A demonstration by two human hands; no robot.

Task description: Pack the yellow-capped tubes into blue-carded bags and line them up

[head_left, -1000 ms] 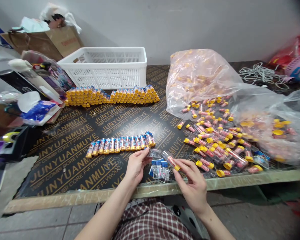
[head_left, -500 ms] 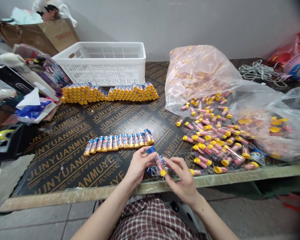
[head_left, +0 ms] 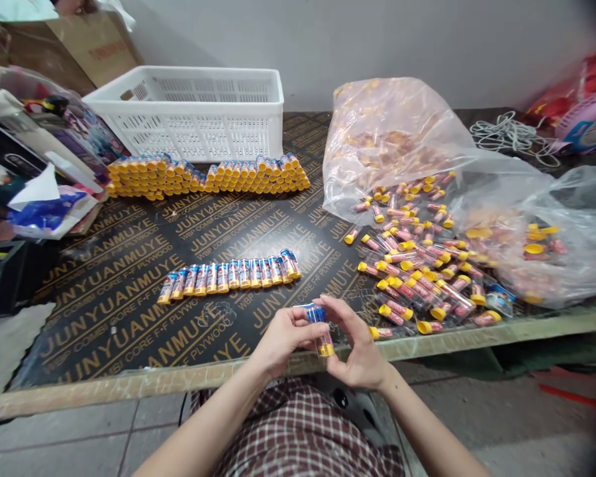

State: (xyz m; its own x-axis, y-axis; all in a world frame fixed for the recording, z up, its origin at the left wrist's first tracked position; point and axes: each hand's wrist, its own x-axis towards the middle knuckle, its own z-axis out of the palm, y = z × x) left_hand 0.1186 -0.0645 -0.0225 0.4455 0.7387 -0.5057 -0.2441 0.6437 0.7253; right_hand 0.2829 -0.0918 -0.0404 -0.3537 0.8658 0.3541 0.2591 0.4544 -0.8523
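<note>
Near the table's front edge I hold a small clear tube (head_left: 324, 340) with a yellow cap at its lower end and blue printed film at its upper end. My left hand (head_left: 282, 339) pinches its side between thumb and fingers. My right hand (head_left: 356, 346) curves round the other side, thumb at the yellow cap and fingertips at the blue top. Beyond my hands lies a row of blue-labelled tubes (head_left: 233, 275) with yellow caps. To the right spreads a loose pile of tubes (head_left: 417, 278) with pink contents and yellow caps.
A white plastic basket (head_left: 189, 119) stands at the back, with stacked labelled tubes (head_left: 149, 177) before it. A clear plastic bag (head_left: 392, 126) of tubes sits back right. White cord (head_left: 511, 136) lies beyond. A tissue pack (head_left: 49, 205) is at left.
The tube has turned more upright, and my right fingers have moved up to its blue top. The blue film now sits round the tube's upper part. The whole view has shifted slightly.
</note>
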